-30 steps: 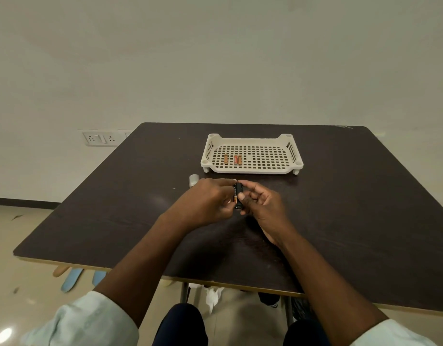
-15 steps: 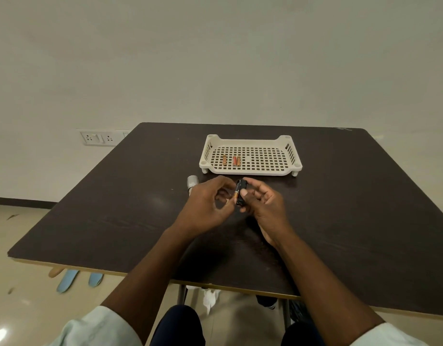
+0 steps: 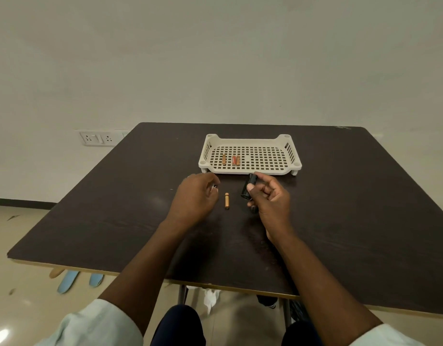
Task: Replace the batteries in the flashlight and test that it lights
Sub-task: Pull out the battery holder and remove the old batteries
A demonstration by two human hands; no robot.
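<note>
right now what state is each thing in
flashlight body: black, held tilted above the table in the right hand
loose battery: lying flat on the table, between the hands
left hand: over the table, fingers curled; hold unclear
tray: holds three batteries lying flat

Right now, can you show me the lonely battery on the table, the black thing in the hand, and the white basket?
loose battery (image 3: 226, 200): head view, middle of its body.
black flashlight part (image 3: 248, 189): head view, its side.
white basket (image 3: 250, 171): head view, front rim.
</note>
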